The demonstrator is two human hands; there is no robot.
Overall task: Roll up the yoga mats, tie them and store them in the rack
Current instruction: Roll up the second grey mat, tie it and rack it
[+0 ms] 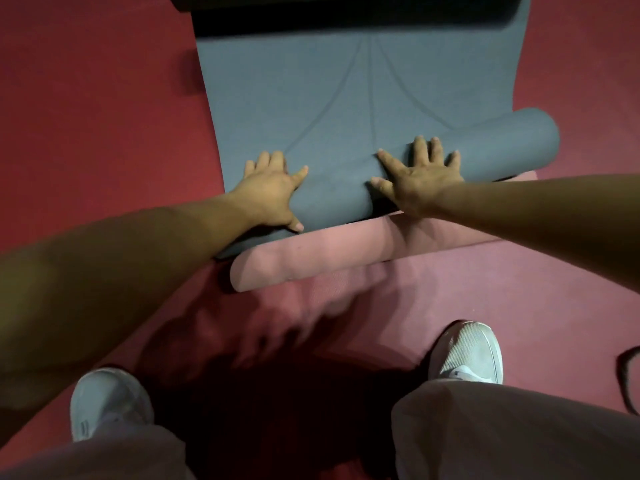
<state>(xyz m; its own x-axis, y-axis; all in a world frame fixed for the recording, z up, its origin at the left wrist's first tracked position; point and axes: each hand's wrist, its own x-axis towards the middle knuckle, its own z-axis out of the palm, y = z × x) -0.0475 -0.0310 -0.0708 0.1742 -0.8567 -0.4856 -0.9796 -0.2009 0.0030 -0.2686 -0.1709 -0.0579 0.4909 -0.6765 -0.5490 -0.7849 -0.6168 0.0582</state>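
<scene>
A red carpeted floor (86, 98) fills the view, dim at the edges and brighter near the person's feet. A grey-blue yoga mat (311, 81) lies on it, stretching away beyond the hands, and its near end is already wound into a thick roll (502, 143) that runs crosswise under both palms.

The left hand (273, 192) lies open on the left part of the roll, with the fingers reaching over its top and the thumb down the near side. The right hand (419, 178) also lies open, fingers spread flat across the roll a little further along. Neither hand grips. The palms seem spaced apart so that the push reaches both halves of the roll evenly and the coil stays straight and tight.

Just on the near side of the hands, the rounded end of a pink mat (311, 258) lies flat, partly under the roll. The roll's right end reaches well past the right hand.

Beyond the fingertips most of the grey-blue mat is flat, so the rolling looks far from done, with tying and racking still ahead. A dark shape (311, 15) crosses the mat's far end, but I cannot tell what it is. No rack is in view. White shoes (467, 351) stand on the near side of both arms, and a dark cord (628, 382) lies at the right edge.
</scene>
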